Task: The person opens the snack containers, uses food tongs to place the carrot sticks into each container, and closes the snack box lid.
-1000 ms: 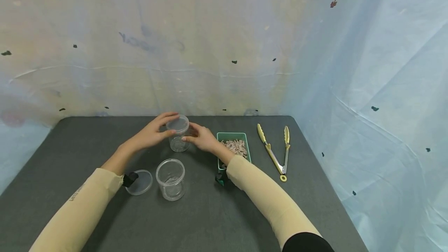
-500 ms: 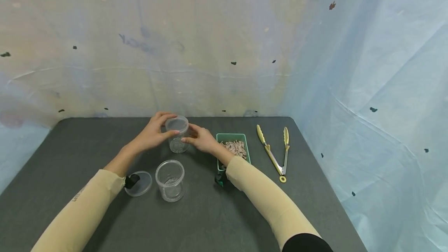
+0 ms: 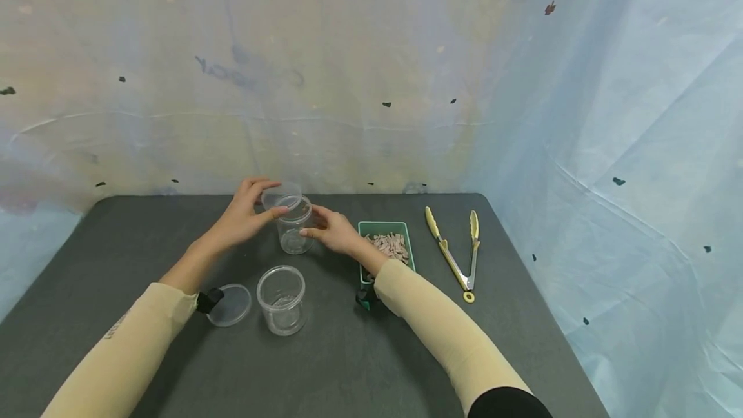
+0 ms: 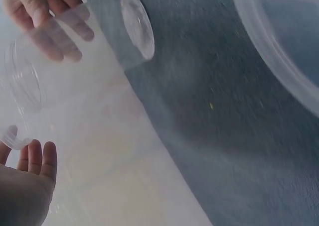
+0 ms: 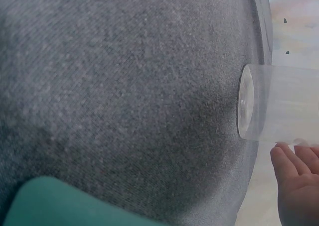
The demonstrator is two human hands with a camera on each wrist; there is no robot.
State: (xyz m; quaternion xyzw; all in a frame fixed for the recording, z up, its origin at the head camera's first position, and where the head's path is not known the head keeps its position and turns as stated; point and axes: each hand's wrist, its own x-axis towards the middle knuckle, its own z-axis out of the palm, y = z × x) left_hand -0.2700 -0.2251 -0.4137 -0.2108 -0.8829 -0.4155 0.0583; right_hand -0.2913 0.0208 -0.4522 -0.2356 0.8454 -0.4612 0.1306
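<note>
Toward the back of the dark table a clear plastic jar [image 3: 294, 235] stands upright. My right hand [image 3: 335, 232] grips its side, with the thumb in front and the fingers behind, partly hidden. Just above the mouth, shifted to the left, a clear lid [image 3: 281, 193] is tilted off the rim. My left hand [image 3: 242, 217] pinches this lid by its edge between thumb and fingers. In the left wrist view the lid [image 4: 16, 140] shows a gap from the jar [image 4: 75, 81]. Nearer the front stands a second clear jar [image 3: 282, 318], without a lid on it.
Another clear lid [image 3: 233, 306] lies flat left of the front jar, beside the left wrist's black strap. Under the right forearm, a green tray [image 3: 383, 222] holds small brownish pieces [image 3: 391, 245]. Yellow-tipped metal tongs [image 3: 466, 279] lie spread at the right. A patterned sheet hangs behind.
The lid has come off the back jar's rim, lifted up and to the left by my left hand. My right hand keeps its grip on the jar in the same place.
</note>
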